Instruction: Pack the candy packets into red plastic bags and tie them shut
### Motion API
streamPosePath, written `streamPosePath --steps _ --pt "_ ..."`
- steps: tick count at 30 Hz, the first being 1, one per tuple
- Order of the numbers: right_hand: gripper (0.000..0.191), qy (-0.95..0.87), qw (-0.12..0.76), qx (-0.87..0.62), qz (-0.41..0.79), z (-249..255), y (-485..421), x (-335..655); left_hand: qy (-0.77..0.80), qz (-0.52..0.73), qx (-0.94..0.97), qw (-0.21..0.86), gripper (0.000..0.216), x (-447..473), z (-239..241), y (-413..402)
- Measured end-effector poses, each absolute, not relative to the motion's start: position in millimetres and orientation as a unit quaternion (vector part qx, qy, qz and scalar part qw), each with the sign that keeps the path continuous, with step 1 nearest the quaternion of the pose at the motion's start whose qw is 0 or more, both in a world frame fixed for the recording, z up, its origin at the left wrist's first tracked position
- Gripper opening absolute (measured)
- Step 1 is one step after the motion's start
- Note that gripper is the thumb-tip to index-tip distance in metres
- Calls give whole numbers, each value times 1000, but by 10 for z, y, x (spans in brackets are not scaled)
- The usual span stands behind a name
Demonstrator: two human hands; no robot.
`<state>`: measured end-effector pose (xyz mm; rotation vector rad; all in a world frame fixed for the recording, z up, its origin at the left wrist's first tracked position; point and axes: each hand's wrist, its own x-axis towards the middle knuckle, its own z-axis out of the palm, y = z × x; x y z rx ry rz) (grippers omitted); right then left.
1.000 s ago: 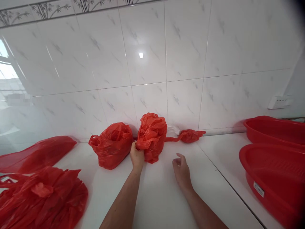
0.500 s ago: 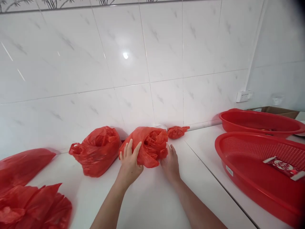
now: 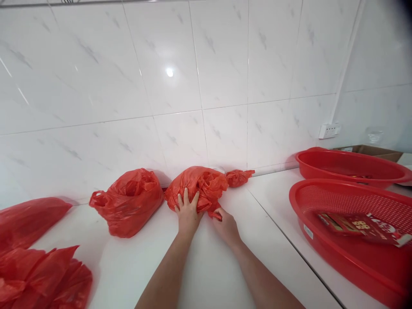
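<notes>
A full red plastic bag (image 3: 193,180) rests on the white table against the tiled wall, its crumpled mouth turned to the right. My left hand (image 3: 189,214) lies on the front of this bag with its fingers spread. Lower right of it, my right hand (image 3: 226,225) is closed on a loose end of the bag's plastic. What the bag contains is hidden. Just left stands another filled red bag (image 3: 130,206) with a handle loop sticking out. A small knotted red bag (image 3: 238,177) lies behind on the right.
More red bags (image 3: 41,279) lie at the lower left. On the right, a red perforated basket (image 3: 309,210) holds red printed packets (image 3: 363,227), with a red basin (image 3: 341,161) and a cardboard box (image 3: 380,151) behind. A socket (image 3: 328,131) is on the wall.
My right hand has moved from beside the bag to its lower front and closed on the plastic. My left hand has shifted lower and rightward on the bag. More packets show in the basket.
</notes>
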<state>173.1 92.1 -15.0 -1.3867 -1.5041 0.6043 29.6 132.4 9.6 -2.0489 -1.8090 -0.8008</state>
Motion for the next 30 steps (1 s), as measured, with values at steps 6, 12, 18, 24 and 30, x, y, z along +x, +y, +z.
streamPosePath --steps 6,12,18,24,30 --pt "46 -602 591 -523 119 -170 962 1749 -637 -285 -699 155 64 257 -49 1441" --pt "66 -595 586 -547 -63 -34 1210 1683 -622 -313 -702 146 62 242 -73 1443" --pt "67 -628 551 -549 -4 -46 1540 1610 -628 -325 -698 110 75 253 -96 1477" --pt "27 -489 624 -520 318 -206 1768 1685 -670 -317 -667 74 86 350 -138 1650" --pt "31 -197 761 -316 532 -151 1849 2075 -713 -303 -629 60 88 324 -144 1885"
